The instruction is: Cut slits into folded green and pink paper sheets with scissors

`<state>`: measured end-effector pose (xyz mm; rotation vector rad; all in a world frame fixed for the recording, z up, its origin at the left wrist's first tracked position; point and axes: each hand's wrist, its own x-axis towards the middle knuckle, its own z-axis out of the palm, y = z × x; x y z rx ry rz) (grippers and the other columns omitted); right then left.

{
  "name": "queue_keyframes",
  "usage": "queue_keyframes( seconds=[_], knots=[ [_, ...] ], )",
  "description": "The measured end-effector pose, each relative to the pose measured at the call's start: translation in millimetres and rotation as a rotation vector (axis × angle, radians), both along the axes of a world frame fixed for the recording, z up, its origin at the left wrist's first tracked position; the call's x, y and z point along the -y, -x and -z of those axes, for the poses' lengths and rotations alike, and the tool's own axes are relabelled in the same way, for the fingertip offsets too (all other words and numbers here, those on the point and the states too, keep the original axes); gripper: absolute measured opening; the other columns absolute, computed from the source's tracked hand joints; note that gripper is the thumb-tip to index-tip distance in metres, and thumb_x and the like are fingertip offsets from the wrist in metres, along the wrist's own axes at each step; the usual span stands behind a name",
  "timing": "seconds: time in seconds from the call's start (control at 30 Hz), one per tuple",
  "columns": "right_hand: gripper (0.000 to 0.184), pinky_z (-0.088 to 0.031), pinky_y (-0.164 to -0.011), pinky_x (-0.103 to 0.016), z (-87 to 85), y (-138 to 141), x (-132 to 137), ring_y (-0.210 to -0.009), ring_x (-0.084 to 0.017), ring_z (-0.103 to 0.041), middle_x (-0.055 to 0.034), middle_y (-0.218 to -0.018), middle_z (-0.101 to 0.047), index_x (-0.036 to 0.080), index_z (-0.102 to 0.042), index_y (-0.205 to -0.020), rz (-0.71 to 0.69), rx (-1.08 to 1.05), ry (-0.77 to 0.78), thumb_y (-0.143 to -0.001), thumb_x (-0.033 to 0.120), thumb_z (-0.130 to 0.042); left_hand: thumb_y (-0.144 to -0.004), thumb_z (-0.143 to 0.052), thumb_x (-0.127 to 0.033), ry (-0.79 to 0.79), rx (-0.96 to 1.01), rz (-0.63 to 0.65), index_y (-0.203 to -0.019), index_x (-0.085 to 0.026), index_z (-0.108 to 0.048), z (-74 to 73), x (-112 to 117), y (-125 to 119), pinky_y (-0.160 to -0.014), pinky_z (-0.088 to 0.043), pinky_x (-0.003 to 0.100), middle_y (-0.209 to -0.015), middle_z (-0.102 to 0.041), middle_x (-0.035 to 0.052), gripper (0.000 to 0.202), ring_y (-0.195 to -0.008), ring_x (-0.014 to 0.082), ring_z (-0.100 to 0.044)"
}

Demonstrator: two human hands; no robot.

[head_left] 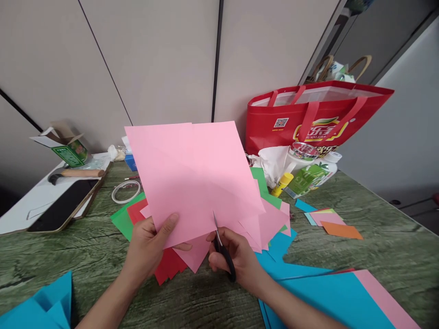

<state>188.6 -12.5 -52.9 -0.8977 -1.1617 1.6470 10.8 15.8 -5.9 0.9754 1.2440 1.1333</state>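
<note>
My left hand point(151, 237) is closed on the lower left corner of a large pink sheet of paper point(195, 178), thumb on top and fingers behind. The sheet is held up, tilted, over the table. In my right hand point(236, 256) is a pair of scissors point(223, 253) with black handles. Their blades meet the sheet's lower edge, one blade showing in front of the paper. A short cut in the sheet's top edge appears as a small step. Beneath lie red paper point(168, 267), green paper point(120, 220) and more pink sheets point(274, 221), partly hidden.
Blue sheets point(329, 292) lie front right, folded blue paper point(44, 306) front left. Small paper strips point(341, 230), a yellow glue stick point(282, 183) and a red bag point(274, 123) are at right. A phone point(63, 205), hammer point(78, 173) and white cable coil point(125, 192) are at left.
</note>
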Motion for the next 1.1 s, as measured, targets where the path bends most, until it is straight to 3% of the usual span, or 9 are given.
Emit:
queue_keyframes(
  seconds=[0.33,0.53,0.83,1.1],
  knots=[
    [0.028,-0.036,-0.04,-0.018,5.1,-0.1,1.0,-0.041,-0.005,-0.048,0.0056,-0.06,-0.05,0.017,-0.052,-0.08,0.014,-0.034,0.026,-0.066,0.034,-0.069,-0.065,-0.067,-0.032,-0.01,0.07,-0.008,-0.061,-0.017,-0.066,-0.2,-0.2,-1.9,-0.04,-0.054,0.029,-0.058,-0.066,-0.0004,0.016,-0.055,0.0213,-0.065],
    [0.026,-0.034,-0.037,-0.017,6.7,1.1,1.6,-0.036,-0.004,-0.044,0.0069,-0.056,-0.049,0.017,-0.053,-0.08,0.025,-0.042,0.047,-0.066,0.032,-0.069,-0.066,-0.066,-0.032,-0.012,0.072,-0.009,-0.062,-0.017,-0.066,0.8,0.6,-0.5,-0.041,-0.054,0.029,-0.059,-0.066,-0.0009,0.015,-0.056,0.0211,-0.065],
    [0.036,-0.039,-0.059,-0.025,0.9,-1.7,-2.5,-0.064,-0.012,-0.048,-0.0002,-0.072,-0.053,0.017,-0.051,-0.086,0.068,-0.039,-0.069,-0.061,0.032,-0.073,-0.069,-0.063,-0.033,-0.02,-0.026,0.083,-0.064,-0.016,-0.064,7.9,3.6,0.8,-0.039,-0.052,0.028,-0.058,-0.068,0.002,0.018,-0.059,0.0237,-0.066],
    [0.027,-0.035,-0.059,-0.025,0.9,-0.6,-0.2,-0.065,-0.012,-0.043,0.0,-0.075,-0.05,0.017,-0.052,-0.088,0.048,-0.095,-0.087,-0.069,0.028,-0.068,-0.069,-0.063,-0.034,-0.011,-0.021,0.079,-0.068,-0.015,-0.064,8.6,1.3,0.1,-0.039,-0.052,0.029,-0.072,-0.071,0.0039,0.019,-0.059,0.0234,-0.066]
  ],
)
